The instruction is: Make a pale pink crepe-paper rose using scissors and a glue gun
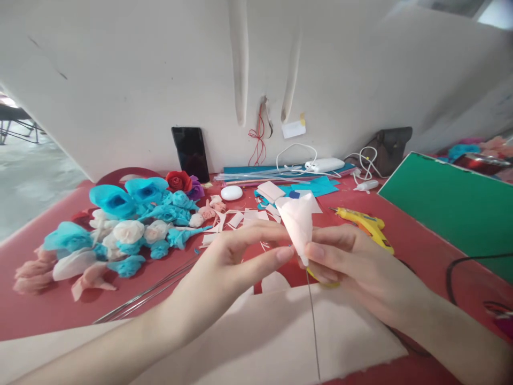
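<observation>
A pale pink, cone-shaped paper flower [297, 222] is held up in front of me on a thin metal wire stem [313, 326] that runs down toward the bottom edge. My right hand [356, 262] pinches the flower's base, thumb in front and fingers behind. From the other side my left hand [244, 256] closes thumb and forefinger on the flower's lower left edge; its forefinger tip is hidden behind the paper. Below both hands lies a large pale pink paper sheet [248, 342]. Something yellow [329, 281] shows partly under my right hand.
Several blue, white and pink paper flowers [128, 232] are heaped at left, beside loose wires [148, 291]. A yellow glue gun [366, 224] lies at right, near a green board [449, 206]. Paper scraps [252, 216], a white case [231, 193] and a leaning phone [191, 153] are farther back.
</observation>
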Demonstrator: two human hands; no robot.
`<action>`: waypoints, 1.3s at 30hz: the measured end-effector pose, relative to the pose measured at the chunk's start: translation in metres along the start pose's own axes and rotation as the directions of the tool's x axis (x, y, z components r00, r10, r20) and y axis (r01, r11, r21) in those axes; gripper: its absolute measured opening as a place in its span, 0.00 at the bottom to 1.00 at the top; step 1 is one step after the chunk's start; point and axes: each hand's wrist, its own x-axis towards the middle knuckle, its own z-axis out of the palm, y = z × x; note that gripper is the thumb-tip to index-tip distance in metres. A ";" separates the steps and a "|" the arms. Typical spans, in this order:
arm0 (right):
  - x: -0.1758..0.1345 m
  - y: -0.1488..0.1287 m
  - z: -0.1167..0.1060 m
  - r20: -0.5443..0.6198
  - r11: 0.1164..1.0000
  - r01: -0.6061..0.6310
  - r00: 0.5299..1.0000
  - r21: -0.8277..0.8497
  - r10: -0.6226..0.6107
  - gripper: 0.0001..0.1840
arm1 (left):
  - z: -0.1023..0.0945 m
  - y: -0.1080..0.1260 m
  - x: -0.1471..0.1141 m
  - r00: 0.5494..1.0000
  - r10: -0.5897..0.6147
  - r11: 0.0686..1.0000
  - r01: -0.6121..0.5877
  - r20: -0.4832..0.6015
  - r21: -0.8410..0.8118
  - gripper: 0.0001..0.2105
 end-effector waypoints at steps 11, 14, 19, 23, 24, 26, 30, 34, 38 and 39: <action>0.003 0.008 0.005 -0.078 0.988 -0.055 0.996 -0.141 0.044 0.15 | 0.005 -0.010 0.005 0.998 -0.067 0.982 0.066 -0.001 -0.175 0.10; 0.004 0.009 0.005 -0.095 0.986 -0.069 0.994 -0.150 0.056 0.15 | 0.007 -0.014 0.005 0.996 -0.091 0.970 0.087 -0.007 -0.225 0.10; 0.005 0.012 0.003 -0.082 0.984 -0.054 0.996 -0.168 0.041 0.13 | 0.007 -0.019 0.003 0.988 -0.152 0.943 0.140 -0.017 -0.302 0.09; 0.004 0.011 0.001 0.016 0.987 -0.014 1.000 -0.159 0.016 0.11 | 0.006 -0.017 0.002 0.986 -0.168 0.915 0.159 0.008 -0.370 0.07; 0.004 0.011 0.001 0.042 0.987 -0.015 0.999 -0.162 0.023 0.12 | 0.006 -0.016 0.001 0.985 -0.171 0.911 0.160 0.004 -0.379 0.07; 0.002 0.009 0.000 0.056 0.980 -0.024 0.998 -0.198 0.036 0.12 | 0.006 -0.016 0.001 0.983 -0.184 0.911 0.164 -0.016 -0.378 0.07; 0.001 0.006 0.001 -0.016 0.955 -0.016 1.000 -0.297 0.012 0.10 | 0.007 -0.016 0.001 0.982 -0.191 0.912 0.176 -0.004 -0.371 0.08; 0.001 0.005 0.002 0.009 0.951 0.032 1.000 -0.308 -0.030 0.14 | 0.008 -0.015 0.001 0.987 -0.158 0.902 0.151 0.015 -0.404 0.07; 0.002 0.007 -0.001 -0.002 0.924 0.096 0.995 -0.369 -0.104 0.23 | 0.007 -0.014 0.001 0.990 -0.136 0.896 0.133 0.023 -0.424 0.07; 0.002 0.007 -0.001 -0.009 0.922 0.102 0.993 -0.375 -0.114 0.23 | 0.007 -0.014 0.001 0.990 -0.141 0.897 0.135 0.017 -0.420 0.07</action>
